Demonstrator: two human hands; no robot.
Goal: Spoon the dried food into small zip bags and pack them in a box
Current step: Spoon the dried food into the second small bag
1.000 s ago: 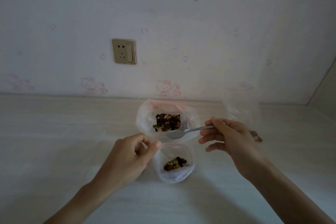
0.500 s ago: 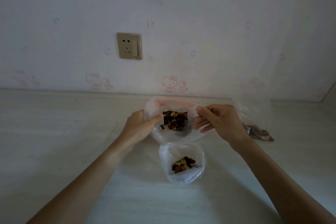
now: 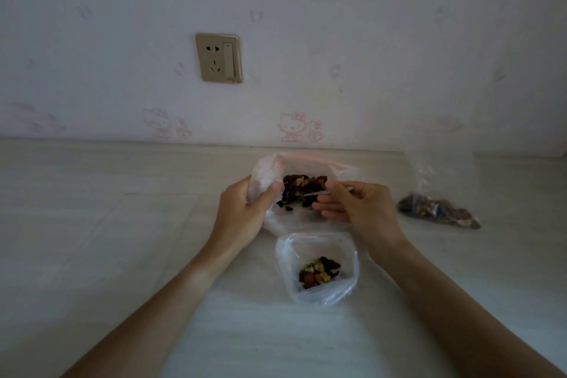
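Note:
A large clear bag (image 3: 306,166) of dark dried food (image 3: 302,190) stands open in the middle of the pale tabletop. My left hand (image 3: 242,212) pinches its left rim. My right hand (image 3: 359,209) grips a metal spoon (image 3: 319,192), and the spoon's bowl is down in the dried food, hidden. Just in front stands a small zip bag (image 3: 319,267), open, with a little dried food (image 3: 319,271) at its bottom; neither hand touches it.
Another clear bag (image 3: 438,193) with dried food in its lower end lies at the right, near the wall. A wall socket (image 3: 218,57) is above the table's back edge. No box is in view.
My left hand left the small zip bag and took hold of the large bag's left rim. My right hand pushed the spoon deeper into the large bag's food.

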